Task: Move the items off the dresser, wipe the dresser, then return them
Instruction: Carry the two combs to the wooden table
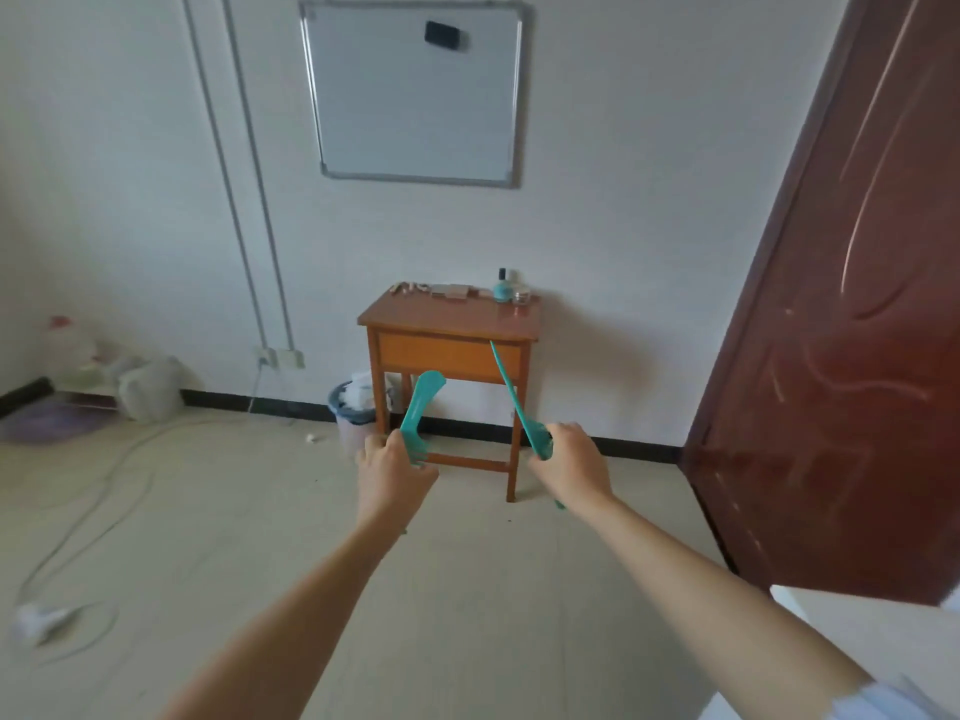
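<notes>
at arm's length ahead of the body, both hands are clenched round teal combs: the left hand [396,472] grips a wide-tooth comb [422,407] near its teeth, with the handle pointing up. the right hand [570,462] grips a tail comb [511,394] whose thin pointed tail slants up and to the left. well beyond them, across open floor, the dresser [447,317] stands against the wall, a small wooden table with one drawer. along its back edge sit a teal bottle [502,291] with a dark cap, a small clear jar [521,296] just beside it, a flat palette [451,290] and some small bits [408,288] too blurred to name. a bin [353,413] stands by its left leg. as for progress, the combs are off the top while the rest sits on it, so the job is partway. arms stretched toward the dresser suggest the combs are being brought back, but no cloth shows, and whether the top has been wiped cannot be told. no brand or label can be read; the bottle's is too small, and the whiteboard [415,96] above carries only a dark eraser [441,33], no writing.
</notes>
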A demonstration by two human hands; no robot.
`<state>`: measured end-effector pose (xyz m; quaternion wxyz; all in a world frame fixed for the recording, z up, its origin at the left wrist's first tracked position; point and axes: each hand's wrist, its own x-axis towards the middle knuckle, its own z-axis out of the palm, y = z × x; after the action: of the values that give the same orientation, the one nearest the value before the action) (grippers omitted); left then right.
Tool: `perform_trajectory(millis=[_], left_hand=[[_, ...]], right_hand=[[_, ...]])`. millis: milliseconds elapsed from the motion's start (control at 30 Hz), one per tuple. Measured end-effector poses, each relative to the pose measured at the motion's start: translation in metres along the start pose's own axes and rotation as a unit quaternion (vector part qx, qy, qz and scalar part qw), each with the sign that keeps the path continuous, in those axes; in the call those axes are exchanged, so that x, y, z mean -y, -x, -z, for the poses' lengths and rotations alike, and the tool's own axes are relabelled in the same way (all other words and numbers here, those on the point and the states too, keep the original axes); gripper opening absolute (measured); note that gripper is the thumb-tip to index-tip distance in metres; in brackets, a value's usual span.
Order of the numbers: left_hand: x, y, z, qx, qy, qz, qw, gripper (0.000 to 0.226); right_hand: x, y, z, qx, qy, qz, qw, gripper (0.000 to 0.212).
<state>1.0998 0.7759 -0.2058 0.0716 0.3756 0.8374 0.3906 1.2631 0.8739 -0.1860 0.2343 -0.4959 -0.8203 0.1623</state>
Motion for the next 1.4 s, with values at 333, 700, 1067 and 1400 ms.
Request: perform_trajectory(millis=[333, 700, 1067, 1400], left_hand=[[0.017, -0.082, 0.0, -0.045, -0.109, 0.025, 0.993, 0.039], [-0.038, -0.272, -0.076, -0.064, -0.033, 0.041, 0.997, 0.03], [-0.003, -0.405, -0.157, -0.026, 0.022, 0.129, 0.991, 0.047], [0.002, -0.601, -0.199, 0.021, 0.051, 0.092, 0.994, 0.051]], right_hand=[[0.038, -0.101, -0.048, 0.099, -0.007, 0.053, 0.994, 0.019], [0.008, -0.306, -0.068, 0.117, -0.018, 0.085, 0.989, 0.016], [-0.021, -0.447, -0.158, 0.196, 0.01, 0.058, 0.979, 0.034], [0.001, -0.609, -0.213, 0.183, 0.039, -0.007, 0.982, 0.047]])
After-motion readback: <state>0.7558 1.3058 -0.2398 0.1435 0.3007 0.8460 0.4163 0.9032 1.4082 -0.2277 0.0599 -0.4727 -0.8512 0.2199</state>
